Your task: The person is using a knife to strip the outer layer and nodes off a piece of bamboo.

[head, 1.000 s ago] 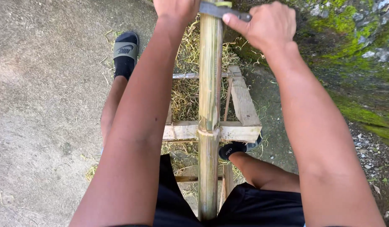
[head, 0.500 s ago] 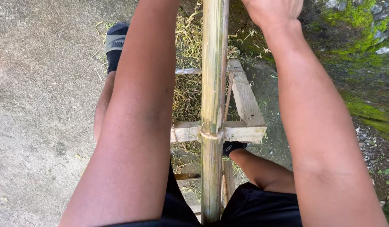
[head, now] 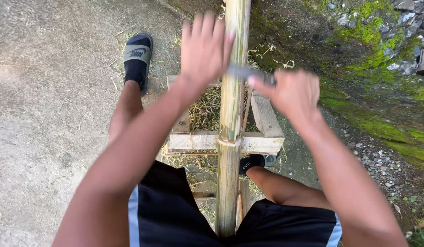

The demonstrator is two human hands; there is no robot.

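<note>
A long bamboo pole (head: 231,114) runs away from me between my legs, resting on a wooden frame (head: 262,142). My left hand (head: 205,48) lies flat against the pole's left side with its fingers spread. My right hand (head: 292,93) is closed on the handle of a knife whose grey blade (head: 244,73) lies across the pole just below the left hand. The image is blurred around both hands.
My left foot in a black slide sandal (head: 137,57) stands on the concrete to the left; my right foot (head: 253,162) sits beside the frame. Bamboo shavings (head: 205,110) litter the frame. A mossy bank (head: 372,77) with stones rises on the right.
Both hands have pulled back toward me along the pole, from out of view at the top edge to the middle of it. The blade has come with the right hand.
</note>
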